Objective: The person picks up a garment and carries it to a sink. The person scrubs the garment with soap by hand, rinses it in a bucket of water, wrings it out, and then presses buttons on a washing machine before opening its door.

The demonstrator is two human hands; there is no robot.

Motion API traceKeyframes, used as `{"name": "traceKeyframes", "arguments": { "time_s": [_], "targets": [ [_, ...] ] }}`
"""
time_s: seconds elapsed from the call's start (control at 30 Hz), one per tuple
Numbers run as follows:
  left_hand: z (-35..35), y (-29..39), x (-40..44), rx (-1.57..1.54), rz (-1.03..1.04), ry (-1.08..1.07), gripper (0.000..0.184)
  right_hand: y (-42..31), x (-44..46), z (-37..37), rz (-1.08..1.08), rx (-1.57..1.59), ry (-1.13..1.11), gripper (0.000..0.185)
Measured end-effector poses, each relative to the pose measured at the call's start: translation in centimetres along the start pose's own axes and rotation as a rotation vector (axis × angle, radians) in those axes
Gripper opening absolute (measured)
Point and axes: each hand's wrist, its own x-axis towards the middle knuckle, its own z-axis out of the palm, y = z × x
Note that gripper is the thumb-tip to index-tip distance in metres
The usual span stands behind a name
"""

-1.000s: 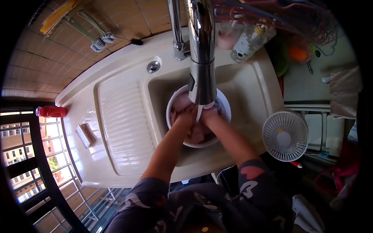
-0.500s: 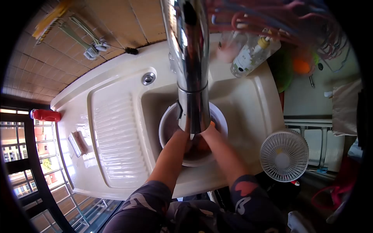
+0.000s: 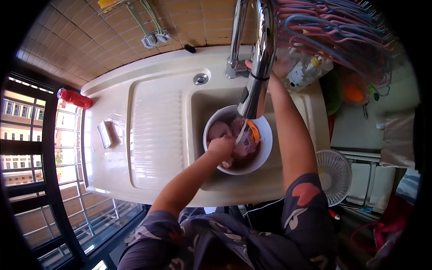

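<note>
My left hand (image 3: 222, 149) is down in a white bucket (image 3: 267, 146), its fingers closed on wet, pinkish-purple cloth (image 3: 244, 147). An orange patch (image 3: 253, 131) shows among the cloth. A thin stream of water runs into the bucket from the chrome faucet (image 3: 258, 85) above it. My right hand (image 3: 273, 82) reaches up behind the faucet's spout, close to its base. One fingertip shows left of the spout; the other fingers are hidden, so I cannot tell what they touch. The bucket stands in the basin of a cream sink (image 3: 211, 193).
A ribbed drainboard (image 3: 155, 139) lies left of the basin, with a soap dish (image 3: 106, 134) and red bottle (image 3: 74, 97) beyond. Right of the faucet are a pump bottle (image 3: 306, 72) and many hangers (image 3: 333, 33). A white fan (image 3: 334, 175) stands at right.
Both hands were in the bucket under the spout. My right hand has moved up behind the faucet. The view has shifted; cloth and a water stream now show.
</note>
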Motion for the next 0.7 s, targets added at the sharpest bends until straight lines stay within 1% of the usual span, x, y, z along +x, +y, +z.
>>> {"name": "traceKeyframes", "arguments": {
  "time_s": [0.03, 0.07, 0.1, 0.13, 0.17, 0.2, 0.23, 0.27, 0.3, 0.33, 0.4, 0.47, 0.5, 0.53, 0.57, 0.6, 0.63, 0.7],
  "targets": [
    [-1.1, 0.1, -1.4, -0.069, 0.008, 0.073, 0.035, -0.4, -1.5, -0.3, -0.137, 0.042, -0.022, 0.053],
    [-0.8, -0.4, -2.2, -0.069, 0.007, 0.066, 0.035, -0.7, -2.6, -0.7, -0.268, 0.084, -0.039, 0.046],
    [-0.6, -0.7, -3.0, -0.216, 0.103, 0.323, 0.039, 0.1, -4.2, -0.5, -0.323, 0.077, -0.03, 0.045],
    [-0.6, -1.2, -3.3, -0.36, 0.202, 0.588, 0.044, 2.3, -6.9, 0.7, -0.327, 0.045, -0.031, 0.044],
    [-1.3, -1.1, -4.2, -0.357, 0.208, 0.588, 0.044, 5.3, -10.3, 2.9, -0.317, -0.002, -0.034, 0.044],
    [-2.6, -0.7, -5.3, -0.451, 0.241, 0.688, 0.046, 7.6, -12.8, 4.5, -0.276, -0.003, -0.109, 0.043],
    [-3.4, -0.5, -5.7, -0.548, 0.274, 0.791, 0.047, 8.6, -15.0, 5.5, -0.223, 0.063, -0.222, 0.043],
    [-3.5, -0.9, -5.5, -0.549, 0.275, 0.793, 0.047, 8.0, -16.6, 5.7, -0.055, 0.322, -0.435, 0.049],
    [-3.4, -1.4, -5.4, -0.511, 0.306, 0.781, 0.045, 10.0, -16.5, 6.5, -0.052, 0.325, -0.433, 0.049],
    [-3.3, -2.0, -4.9, -0.47, 0.339, 0.771, 0.044, 12.6, -16.1, 8.0, 0.008, 0.3, -0.476, 0.053],
    [-0.1, -4.0, -2.0, -0.453, 0.359, 0.705, 0.043, 15.8, -16.6, 9.8, 0.082, 0.285, -0.51, 0.058],
    [2.4, -5.1, 0.9, -0.116, 0.331, 0.622, 0.05, 16.6, -17.6, 11.9, -0.044, -0.671, -0.22, 0.044],
    [2.4, -3.4, 1.3, 0.04, 0.174, 0.484, 0.048, 13.8, -18.8, 11.4, 0.131, -0.706, -0.253, 0.048],
    [3.2, -2.7, 2.4, 0.043, 0.187, 0.47, 0.048, 14.5, -19.4, 12.1, 0.149, -0.702, -0.247, 0.048],
    [4.2, -2.3, 3.2, 0.219, 0.081, 0.368, 0.045, 15.2, -20.1, 12.8, 0.218, -0.838, -0.196, 0.046],
    [4.9, -2.4, 4.7, 0.255, 0.014, 0.306, 0.044, 15.8, -20.4, 13.2, 0.28, -0.977, -0.143, 0.044],
    [5.9, -2.7, 6.6, 0.231, -0.05, 0.266, 0.043, 17.0, -20.2, 13.7, 0.331, -1.045, -0.122, 0.043],
    [7.2, -3.0, 9.5, 0.162, -0.141, 0.243, 0.042, 17.8, -20.1, 14.0, 0.422, -1.018, -0.161, 0.042]
  ]
}}
